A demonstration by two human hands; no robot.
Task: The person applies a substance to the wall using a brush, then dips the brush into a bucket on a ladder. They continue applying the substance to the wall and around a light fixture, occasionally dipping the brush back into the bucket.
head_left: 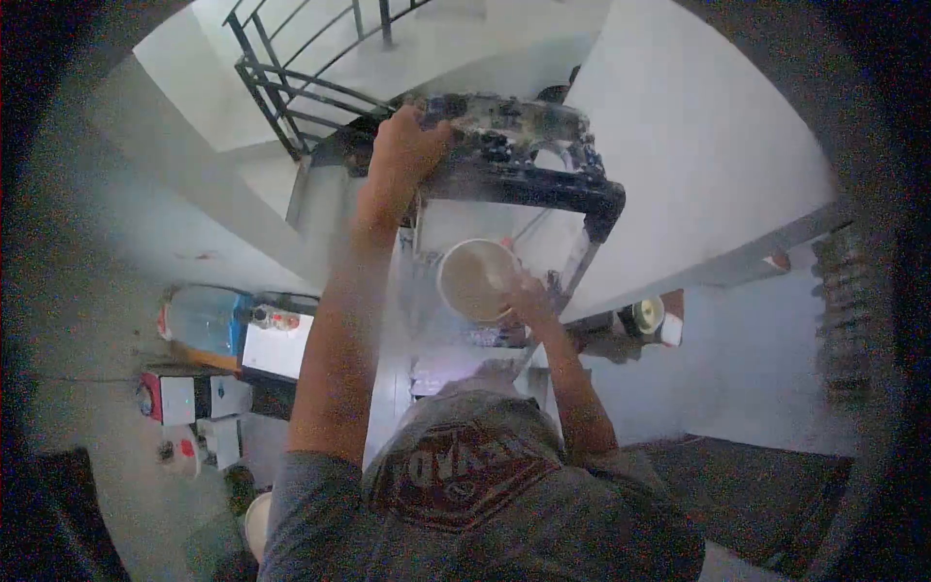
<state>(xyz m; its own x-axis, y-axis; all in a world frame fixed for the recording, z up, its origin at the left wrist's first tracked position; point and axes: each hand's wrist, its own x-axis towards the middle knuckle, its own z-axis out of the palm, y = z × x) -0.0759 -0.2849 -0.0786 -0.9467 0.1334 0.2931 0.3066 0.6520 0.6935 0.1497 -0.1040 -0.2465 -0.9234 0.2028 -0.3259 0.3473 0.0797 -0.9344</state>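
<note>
My left hand [407, 155] is closed over the left end of the paint-splattered black top of a stepladder [524, 191]. Lower down, between the ladder's rails, a round white bucket [473, 279] is seen from above, its inside pale beige. The fingers of my right hand [529, 303] are wrapped on the bucket's right rim. What lies at the bottom of the bucket is blurred.
A black metal railing [325, 87] runs beyond the ladder at the upper left. A white wall [698, 145] rises close on the right. Far below left stand a large blue water bottle [206, 318] and boxes [189, 398]. A dark surface [737, 485] lies lower right.
</note>
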